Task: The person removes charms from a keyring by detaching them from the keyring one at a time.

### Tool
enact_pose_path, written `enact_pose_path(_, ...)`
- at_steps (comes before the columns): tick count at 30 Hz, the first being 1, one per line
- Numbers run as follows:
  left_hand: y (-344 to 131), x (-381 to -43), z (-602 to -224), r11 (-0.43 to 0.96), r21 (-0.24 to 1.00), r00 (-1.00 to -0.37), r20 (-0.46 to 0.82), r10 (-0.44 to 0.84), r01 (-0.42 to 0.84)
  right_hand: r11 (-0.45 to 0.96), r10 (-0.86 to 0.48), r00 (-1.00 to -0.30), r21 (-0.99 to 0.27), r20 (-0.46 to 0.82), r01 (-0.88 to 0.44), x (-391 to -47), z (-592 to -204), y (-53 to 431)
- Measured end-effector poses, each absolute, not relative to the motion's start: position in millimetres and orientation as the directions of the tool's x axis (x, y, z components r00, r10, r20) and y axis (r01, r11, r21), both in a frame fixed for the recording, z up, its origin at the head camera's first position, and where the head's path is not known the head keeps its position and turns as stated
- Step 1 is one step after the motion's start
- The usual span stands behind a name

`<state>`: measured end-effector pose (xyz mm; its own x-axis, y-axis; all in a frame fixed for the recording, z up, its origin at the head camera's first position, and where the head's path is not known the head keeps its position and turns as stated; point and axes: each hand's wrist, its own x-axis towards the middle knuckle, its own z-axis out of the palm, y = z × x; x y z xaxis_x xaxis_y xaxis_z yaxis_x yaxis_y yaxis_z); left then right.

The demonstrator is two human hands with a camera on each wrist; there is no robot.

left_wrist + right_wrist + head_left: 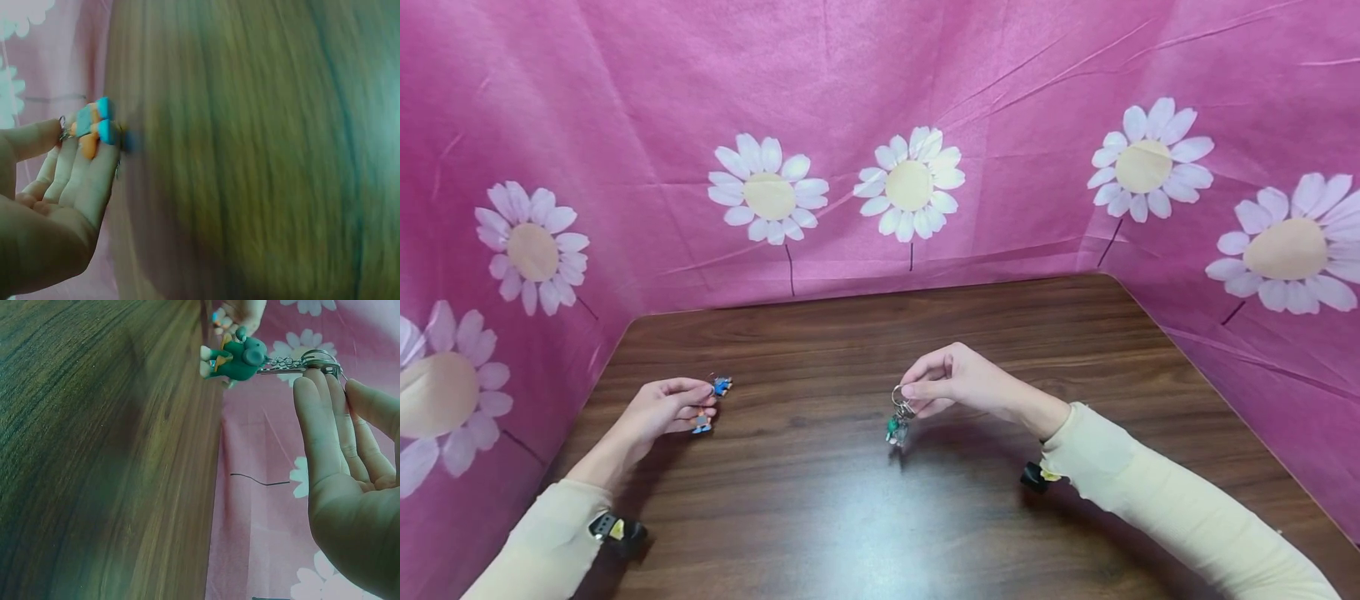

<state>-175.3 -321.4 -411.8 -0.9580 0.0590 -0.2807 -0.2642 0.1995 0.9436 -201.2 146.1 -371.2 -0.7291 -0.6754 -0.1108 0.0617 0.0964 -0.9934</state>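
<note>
You've got your left grip [658, 411] pinching an orange-and-blue figure [702, 423], a blue figure [722, 386] just beside it (blurred in the left wrist view). Your right grip [966, 383] pinches a metal ring [893, 397], green figure [236, 364] hanging from it, both held above the wooden surface [790, 517].

A brown wood-grain table [805, 350] has its far and side edges along the cloth [835, 75]; pale glare lies on it, well apart from the cloth.
</note>
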Motion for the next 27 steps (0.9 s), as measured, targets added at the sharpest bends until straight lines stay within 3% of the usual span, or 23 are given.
enact_pose_path(10,-346,-188,-423,0.228,0.944,-0.97,-0.243,-0.008,-0.238,0.105,-0.664,-0.738,-0.992,-0.119,0.066,-200,-370,145)
enact_pose_path(17,-361,-195,-423,0.398,0.899,-0.983,-0.174,-0.058,-0.183,0.11,-0.666,-0.736,-0.992,-0.123,0.066,-200,-369,144)
enact_pose_path(27,-372,-198,-429,0.595,0.778,-0.978,-0.197,-0.074,-0.202,0.11,-0.669,-0.732,-0.991,-0.126,0.069,-200,-369,140)
